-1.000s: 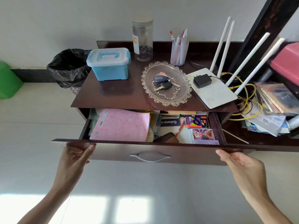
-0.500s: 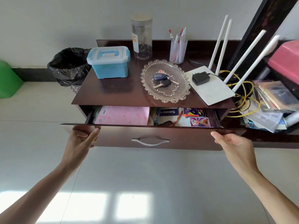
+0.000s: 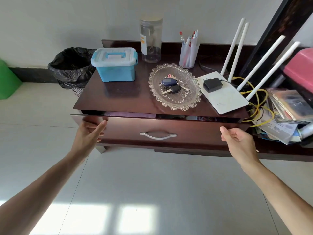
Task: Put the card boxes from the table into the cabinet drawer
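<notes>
- Drawer point(image 3: 169, 128) of the dark wood cabinet stands nearly shut, with only a narrow slit left between its front and the counter point(image 3: 128, 100) above.
- Through that slit a strip of pink shows at the left and a sliver of a purple card box point(image 3: 207, 118) at the right (too little is visible to tell more about the boxes inside).
- Left hand point(image 3: 89, 131) lies flat against the left end of the drawer front, fingers spread and loose, thumb on the upper edge; it grips nothing.
- Right hand point(image 3: 237, 138) is at the right end of the drawer front, fingers curled loosely against the edge, thumb pointing inward; it holds no object.
- A curved silver handle point(image 3: 158, 134) sits in the middle of the drawer front, between the two hands and touched by neither.
- On the counter, from left to right: a blue lidded storage box point(image 3: 115, 65), a tall clear jar point(image 3: 150, 39) behind it, a glass dish point(image 3: 162, 99) holding keys point(image 3: 171, 85), a pen cup point(image 3: 188, 51) at the back, and a white router point(image 3: 221, 97) with a black adapter point(image 3: 212, 84) lying on top.
- No card boxes lie on the counter surface.
- A bin lined with a black bag point(image 3: 71, 67) stands on the floor just left of the cabinet.
- Yellow cables point(image 3: 259, 102) and a stack of papers point(image 3: 286, 112) crowd the shelf to the right.
</notes>
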